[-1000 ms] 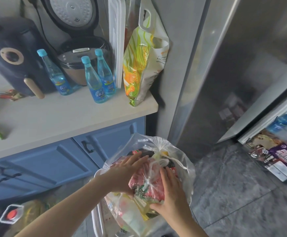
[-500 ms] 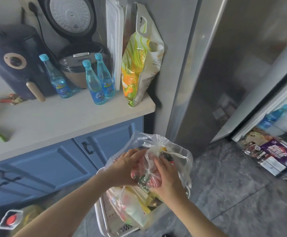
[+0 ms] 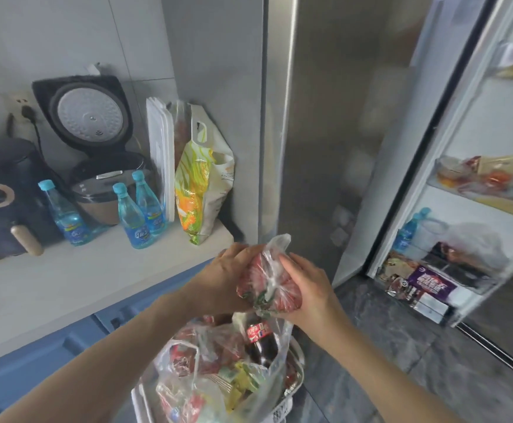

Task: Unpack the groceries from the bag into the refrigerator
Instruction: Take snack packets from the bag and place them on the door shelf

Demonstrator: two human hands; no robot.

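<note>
While both hands hold it above the grocery bag (image 3: 258,370), the tied packet of tomatoes (image 3: 269,283) sits in a closed grip: left hand (image 3: 224,276) and right hand (image 3: 308,288) curl round its sides. Beyond, the refrigerator (image 3: 490,190) stands open beside the table (image 3: 65,288).

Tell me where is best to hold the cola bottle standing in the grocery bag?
Probably the neck and shoulder of the cola bottle, coming from above: it stands upright in the grocery bag, packets crowd its sides, and only its top is exposed.

Tomato packet (image 3: 269,285) now above bag (image 3: 267,380).
</note>
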